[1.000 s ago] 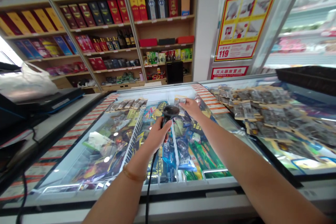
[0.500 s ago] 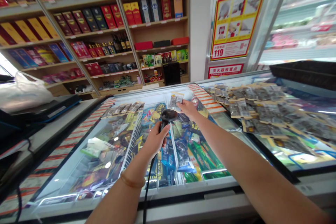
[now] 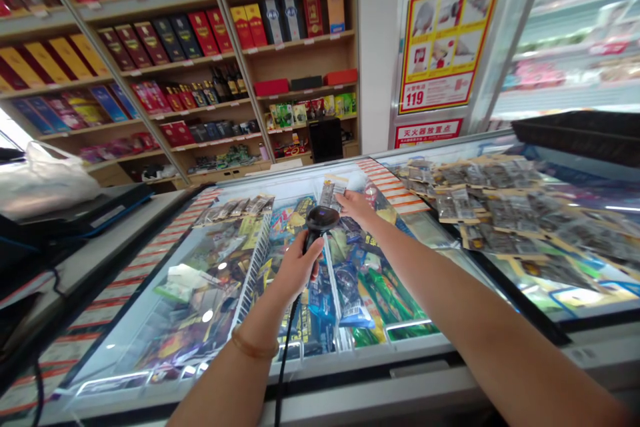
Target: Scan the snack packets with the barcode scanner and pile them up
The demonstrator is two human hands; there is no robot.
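Observation:
My left hand (image 3: 300, 263) is wrapped round the handle of a black barcode scanner (image 3: 321, 217), whose cable hangs down toward me. Just past the scanner head, my right hand (image 3: 356, 207) pinches a small snack packet (image 3: 332, 191) with a tan top edge and a clear, printed front. Both hands are above the glass top of a chest freezer (image 3: 295, 173). On the glass at the left lies a short row of similar packets (image 3: 245, 207). A larger spread of such packets (image 3: 500, 203) covers the glass at the right.
Frozen goods in bags (image 3: 390, 293) show under the glass, split by white wire dividers (image 3: 253, 267). A black tray (image 3: 575, 140) stands at the far right. At left are a counter with a white plastic bag (image 3: 43, 180) and shelves of boxes (image 3: 185, 37) behind.
Both hands keep their grip and nearly the same place. The view has shifted very slightly, and the scanner's cable hangs a little further right.

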